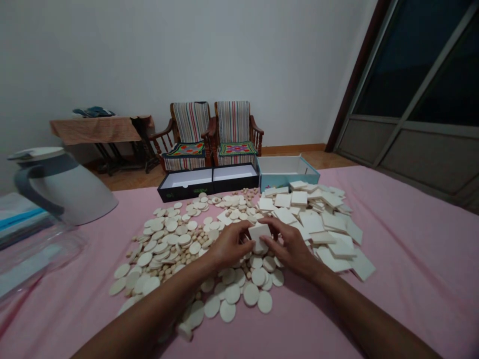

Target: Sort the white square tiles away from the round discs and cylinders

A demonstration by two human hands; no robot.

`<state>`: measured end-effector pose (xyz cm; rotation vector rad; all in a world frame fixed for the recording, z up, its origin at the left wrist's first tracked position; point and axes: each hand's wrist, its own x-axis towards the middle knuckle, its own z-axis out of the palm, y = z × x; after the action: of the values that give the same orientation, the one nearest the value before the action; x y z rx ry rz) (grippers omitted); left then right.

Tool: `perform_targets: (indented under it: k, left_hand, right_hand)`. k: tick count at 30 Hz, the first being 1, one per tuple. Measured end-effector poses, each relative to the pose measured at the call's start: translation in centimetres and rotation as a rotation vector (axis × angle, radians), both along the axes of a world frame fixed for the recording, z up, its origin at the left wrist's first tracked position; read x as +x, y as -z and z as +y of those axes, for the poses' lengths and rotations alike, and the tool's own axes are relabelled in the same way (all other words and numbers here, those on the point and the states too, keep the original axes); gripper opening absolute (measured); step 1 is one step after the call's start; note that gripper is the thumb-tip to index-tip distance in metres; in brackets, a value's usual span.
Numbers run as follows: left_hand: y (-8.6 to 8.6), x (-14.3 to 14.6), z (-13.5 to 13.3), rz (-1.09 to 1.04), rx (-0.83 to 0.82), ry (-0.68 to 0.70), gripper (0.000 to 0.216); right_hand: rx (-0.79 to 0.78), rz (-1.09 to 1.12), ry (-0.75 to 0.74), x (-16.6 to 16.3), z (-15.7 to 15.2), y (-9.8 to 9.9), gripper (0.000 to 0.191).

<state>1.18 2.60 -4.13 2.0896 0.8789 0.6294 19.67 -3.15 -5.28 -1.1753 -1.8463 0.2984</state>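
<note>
Between my two hands is a pale square tile (260, 236), perhaps a small stack of them, held above the pile. My left hand (232, 243) grips its left side with thumb and fingers. On the right side my right hand (290, 243) pinches it, thumb on the near face. Pale round discs (227, 310) lie scattered below and to the left, with small wooden beads (183, 257) among them. To the right of my hands is a heap of square tiles (312, 222), overlapping at many angles. My fingers hide part of the held tile's edges.
A black two-part tray (186, 194) and a light blue box (290, 178) stand at the far edge of the pink cloth (407, 239). A grey-white jug (75, 192) and a clear plastic container (41, 262) are at left. Two striped chairs (190, 122) stand beyond.
</note>
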Motion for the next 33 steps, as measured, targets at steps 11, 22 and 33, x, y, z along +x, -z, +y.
perform_targets:
  k: [11, 22, 33]
  left_hand:
    - [-0.1, -1.6, -2.1, 0.201, 0.371, 0.100, 0.013]
    - [0.6, 1.8, -4.6, 0.445, 0.653, 0.468, 0.058]
    - [0.5, -0.5, -3.9, 0.638, 0.642, 0.233, 0.022]
  right_hand:
    - [-0.055, -0.208, 0.760, 11.4, 2.6, -0.9, 0.034]
    - [0.162, -0.299, 0.524, 9.0, 3.0, 0.3, 0.025]
    - [0.150, -0.321, 0.457, 7.7, 2.5, 0.4, 0.023]
